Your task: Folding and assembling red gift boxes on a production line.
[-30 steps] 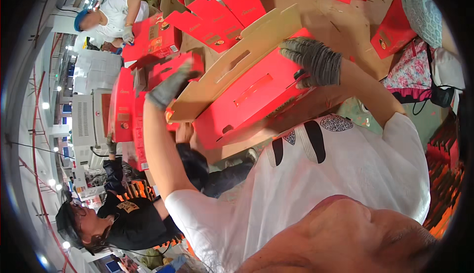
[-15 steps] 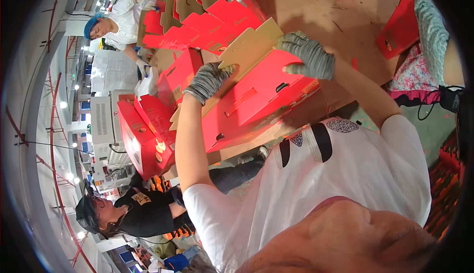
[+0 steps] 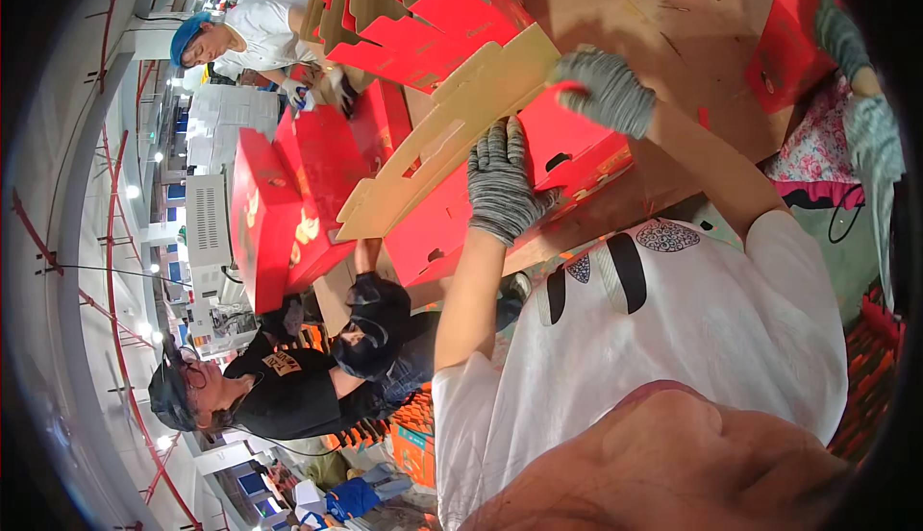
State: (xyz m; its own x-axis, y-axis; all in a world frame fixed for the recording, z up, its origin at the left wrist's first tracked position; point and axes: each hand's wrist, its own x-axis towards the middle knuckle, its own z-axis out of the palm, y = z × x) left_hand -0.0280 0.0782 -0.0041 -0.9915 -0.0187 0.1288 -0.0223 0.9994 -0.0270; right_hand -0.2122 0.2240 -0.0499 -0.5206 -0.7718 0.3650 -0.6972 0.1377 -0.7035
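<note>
Apparently steadying: left hand (image 3: 505, 185), spread flat on the red box (image 3: 433, 223), raised tan flap (image 3: 461, 113) beyond its fingertips. Right hand (image 3: 606, 91): blurred, grip unclear.

Gloved left hand (image 3: 505, 183) spread on a red carton (image 3: 435, 228), gloved right hand (image 3: 610, 94) at its right end beside a raised brown flap (image 3: 448, 125), brown surface (image 3: 601, 7) beneath, more red cartons (image 3: 329, 151) at left

The box (image 3: 431, 216) is showing glossy card, its flap (image 3: 463, 113) matt; over it, knit gloves (image 3: 505, 185) are looking ribbed.
</note>
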